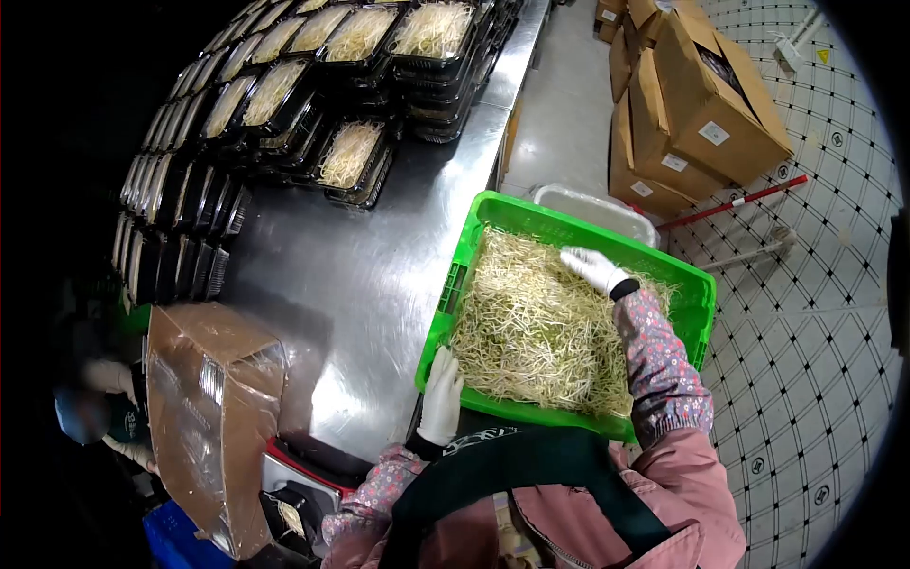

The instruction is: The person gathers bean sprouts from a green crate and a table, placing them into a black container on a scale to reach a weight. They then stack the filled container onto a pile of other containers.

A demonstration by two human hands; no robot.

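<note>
A green plastic crate [592,220] full of bean sprouts [536,322] stands in front of me, beside the steel table. My right hand [595,270], in a white glove, lies on the sprouts toward the far side, its fingers stretched out and holding nothing that I can see. Also gloved in white, my left hand [442,398] rests at the crate's near left corner with its fingers extended and nothing in them. Left of my body, a black tray [291,520] with a few sprouts in it sits on a scale [303,471].
Stacks of black trays [353,156] filled with sprouts cover the far part of the steel table [370,261]. A plastic-lined cardboard box [194,408] stands at left, with another person [118,417] beyond it. Cardboard boxes [701,114] and a red pole [735,204] are at right.
</note>
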